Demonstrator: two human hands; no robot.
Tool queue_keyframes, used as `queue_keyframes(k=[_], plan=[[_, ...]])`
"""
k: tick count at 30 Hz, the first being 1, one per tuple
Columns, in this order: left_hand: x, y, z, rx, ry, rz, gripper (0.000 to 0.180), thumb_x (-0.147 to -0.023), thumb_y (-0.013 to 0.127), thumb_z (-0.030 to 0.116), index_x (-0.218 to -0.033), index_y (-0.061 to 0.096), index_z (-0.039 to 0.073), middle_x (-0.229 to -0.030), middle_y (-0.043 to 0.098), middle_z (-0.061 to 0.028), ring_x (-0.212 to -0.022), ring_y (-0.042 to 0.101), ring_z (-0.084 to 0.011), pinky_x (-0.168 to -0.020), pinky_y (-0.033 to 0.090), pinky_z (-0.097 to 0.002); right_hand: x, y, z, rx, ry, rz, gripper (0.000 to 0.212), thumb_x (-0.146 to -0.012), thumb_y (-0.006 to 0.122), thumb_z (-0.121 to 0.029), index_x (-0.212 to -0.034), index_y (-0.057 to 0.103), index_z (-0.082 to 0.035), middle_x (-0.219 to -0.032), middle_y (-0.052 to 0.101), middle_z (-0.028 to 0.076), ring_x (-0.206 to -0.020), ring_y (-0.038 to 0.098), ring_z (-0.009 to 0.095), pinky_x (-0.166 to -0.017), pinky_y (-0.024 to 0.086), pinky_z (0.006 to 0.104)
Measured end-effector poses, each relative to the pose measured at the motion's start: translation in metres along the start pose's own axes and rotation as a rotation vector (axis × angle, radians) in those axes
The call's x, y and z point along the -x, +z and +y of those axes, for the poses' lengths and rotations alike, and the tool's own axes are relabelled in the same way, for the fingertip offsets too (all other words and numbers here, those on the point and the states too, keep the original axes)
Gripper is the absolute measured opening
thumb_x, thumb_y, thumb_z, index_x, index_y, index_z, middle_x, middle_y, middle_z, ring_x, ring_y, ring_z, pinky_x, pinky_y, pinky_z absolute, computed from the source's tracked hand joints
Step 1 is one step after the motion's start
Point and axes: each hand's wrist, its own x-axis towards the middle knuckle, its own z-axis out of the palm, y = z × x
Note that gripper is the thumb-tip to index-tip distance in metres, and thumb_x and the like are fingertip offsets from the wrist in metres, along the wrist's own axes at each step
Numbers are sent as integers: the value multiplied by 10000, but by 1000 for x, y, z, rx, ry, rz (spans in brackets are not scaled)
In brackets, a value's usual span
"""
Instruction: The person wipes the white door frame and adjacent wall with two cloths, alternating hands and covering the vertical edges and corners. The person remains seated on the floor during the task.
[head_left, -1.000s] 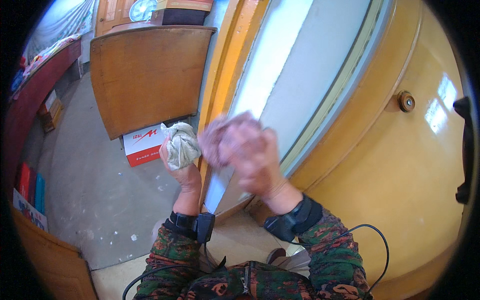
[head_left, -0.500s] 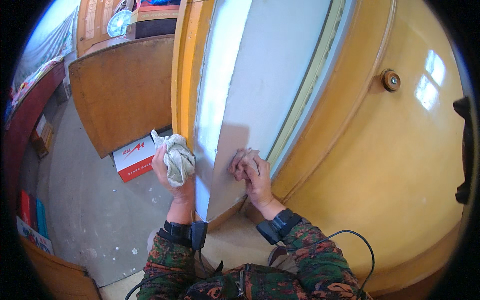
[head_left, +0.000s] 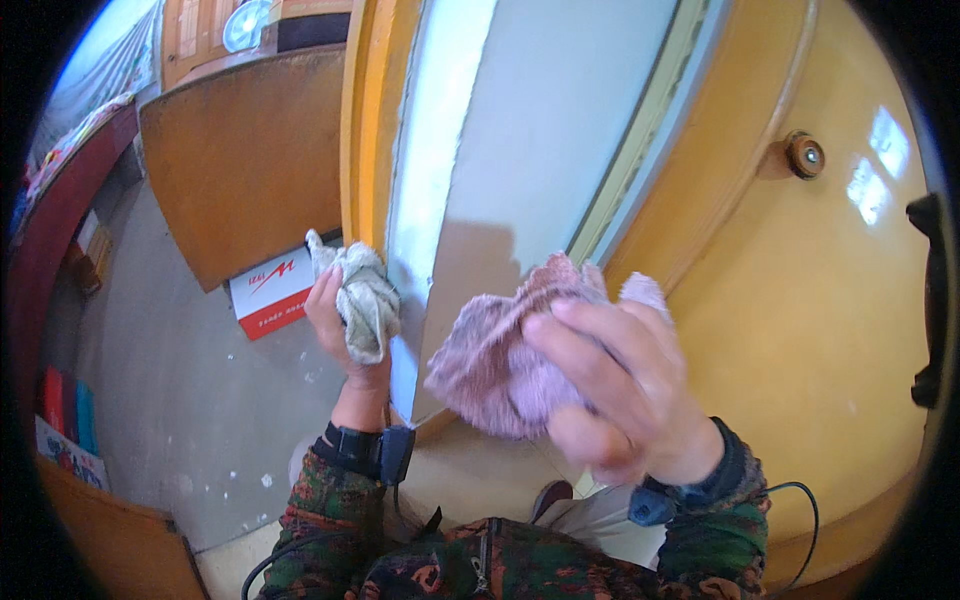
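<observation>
A crumpled pale grey-green cloth is gripped in my left hand, close against the orange wooden door frame. My right hand is raised near the camera, with its fingers closed on a pinkish-mauve rag that hangs out to the left. The rag hides the lower part of the white wall end behind it, and I see a shadow on that wall. Both of my wrists wear dark bands.
On the right stands a yellow-orange door with a round knob. To the left are a brown wooden panel, a red-and-white box on the grey floor, and a dark red bed edge.
My right hand has come away from the wall, up toward the camera and to the right, bringing the pinkish rag with it. The left hand stays by the frame with its cloth.
</observation>
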Motion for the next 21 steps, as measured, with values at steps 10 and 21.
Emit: queue_keyframes(k=[10, 21], plan=[[4, 9, -6, 13, -34, 82, 450, -853, 750, 253, -1207, 612, 13, -1177, 620, -170, -1123, 576, -318, -985, 447, -408, 0, -2, -26, -40, -400, 220, 274, -723, 675, -181, -937, 515, -122, -1135, 638, 132, -1016, 612, 322, -768, 509, 446], [0, 5, -4, 44, -27, 32, 486, -821, 781, 236, -1232, 601, 49, -1213, 587, -156, -1141, 559, -307, -1005, 437, -403, 1, 6, -25, 3, -470, 319, 387, -725, 725, -158, -1034, 496, -115, -1108, 649, 91, -1031, 615, 290, -804, 528, 446]])
